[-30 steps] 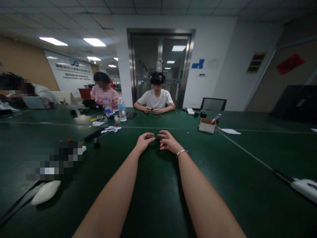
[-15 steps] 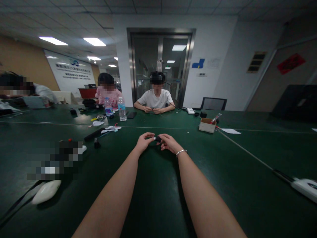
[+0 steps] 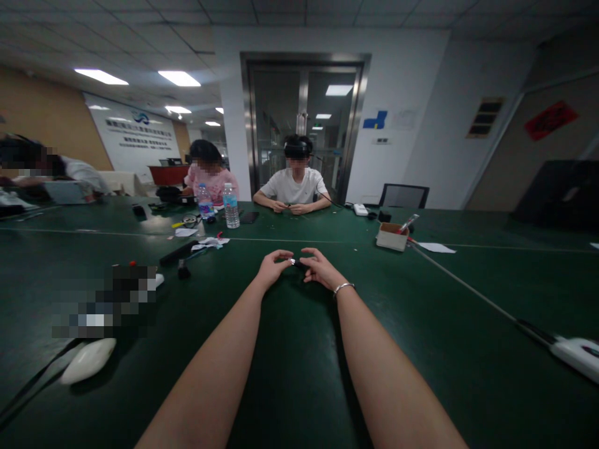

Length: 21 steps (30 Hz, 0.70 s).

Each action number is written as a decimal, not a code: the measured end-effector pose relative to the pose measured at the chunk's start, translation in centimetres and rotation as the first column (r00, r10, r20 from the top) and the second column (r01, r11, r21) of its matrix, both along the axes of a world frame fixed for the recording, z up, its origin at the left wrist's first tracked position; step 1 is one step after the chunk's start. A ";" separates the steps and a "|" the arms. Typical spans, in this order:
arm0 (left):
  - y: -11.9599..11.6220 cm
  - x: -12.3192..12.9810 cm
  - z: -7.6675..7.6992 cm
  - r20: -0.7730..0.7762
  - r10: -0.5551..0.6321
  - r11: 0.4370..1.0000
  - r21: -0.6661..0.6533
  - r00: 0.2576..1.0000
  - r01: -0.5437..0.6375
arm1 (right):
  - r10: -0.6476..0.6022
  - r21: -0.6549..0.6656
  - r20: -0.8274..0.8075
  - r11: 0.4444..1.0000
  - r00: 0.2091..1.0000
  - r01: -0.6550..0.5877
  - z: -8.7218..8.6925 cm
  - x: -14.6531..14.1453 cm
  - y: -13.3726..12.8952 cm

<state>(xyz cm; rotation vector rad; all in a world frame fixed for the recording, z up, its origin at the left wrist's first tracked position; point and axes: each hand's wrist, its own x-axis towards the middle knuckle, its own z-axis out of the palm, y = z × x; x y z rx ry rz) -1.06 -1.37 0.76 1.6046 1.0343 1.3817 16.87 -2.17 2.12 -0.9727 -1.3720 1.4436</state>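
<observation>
A small black object with a shiny silver end (image 3: 296, 262) is between my two hands, above the green table (image 3: 290, 349). My left hand (image 3: 274, 267) pinches its silver end between thumb and fingers. On the other side, my right hand (image 3: 320, 268), with a silver bracelet at the wrist, has its thumb at the dark end and its index finger raised off it. The object's dark part is small and partly hidden by the right fingers.
Left lie a black bar (image 3: 178, 253), a small black item (image 3: 183, 269) and a white rounded device (image 3: 88, 362). Bottles (image 3: 231, 206) stand beyond. A cardboard box (image 3: 392, 237) and a cable are right. People sit across the table.
My right index finger has lifted away from the black object, where it was closed on it before. My left hand has stayed put. The person in pink has shifted slightly.
</observation>
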 end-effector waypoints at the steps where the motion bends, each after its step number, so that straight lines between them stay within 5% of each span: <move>1: -0.1 0.0 0.0 -0.004 -0.006 1.000 0.006 1.000 0.006 | -0.001 -0.010 0.008 1.000 1.000 0.001 0.0 0.0 0.0; 14: -0.6 0.5 0.4 0.024 -0.043 0.999 0.010 0.999 0.043 | 0.014 0.023 0.255 1.000 0.967 -0.021 -0.4 -0.6 0.6; 21: 0.0 0.5 -0.2 -0.075 0.035 0.999 0.019 0.997 -0.034 | 0.025 0.083 0.222 0.996 0.975 -0.044 -0.8 -0.6 0.8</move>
